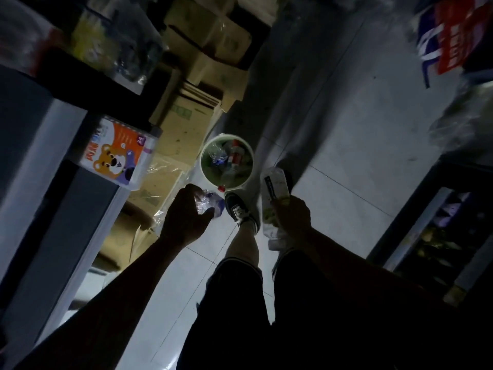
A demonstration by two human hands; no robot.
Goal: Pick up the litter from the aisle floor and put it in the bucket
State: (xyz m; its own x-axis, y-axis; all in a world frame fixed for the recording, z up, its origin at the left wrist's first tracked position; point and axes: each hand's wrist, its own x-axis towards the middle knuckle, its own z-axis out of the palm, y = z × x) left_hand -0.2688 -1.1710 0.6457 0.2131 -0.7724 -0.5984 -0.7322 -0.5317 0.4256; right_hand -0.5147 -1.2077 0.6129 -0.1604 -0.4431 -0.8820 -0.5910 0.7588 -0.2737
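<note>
Litter filled both of the person's hands in a dim shop aisle, with the white bucket [227, 162] standing on the tiled floor [333, 182] at the centre of the frame, already holding bottles and wrappers. At far left a carton printed with a cartoon bear [117, 153] sat on a shelf edge, with flattened cardboard boxes [186, 113] stacked beside it. Left of centre, the left hand [184, 217] had its fingers curled round a crumpled clear plastic bottle [206, 204], held just short of the bucket's near rim. A small red cap [221, 188] lay on the floor against the bucket's base, just ahead of a dark sneaker [238, 209]. Right of centre, the right hand [292, 213] gripped a long clear wrapper with green print [273, 198], its upper end near the bucket's right side. The bucket looked well filled, so a light bottle released from that height could have bounced off the heap or the rim and rolled under the boxes. The foot stood close enough to knock the bucket, and the cap might easily have been missed in the gloom.
</note>
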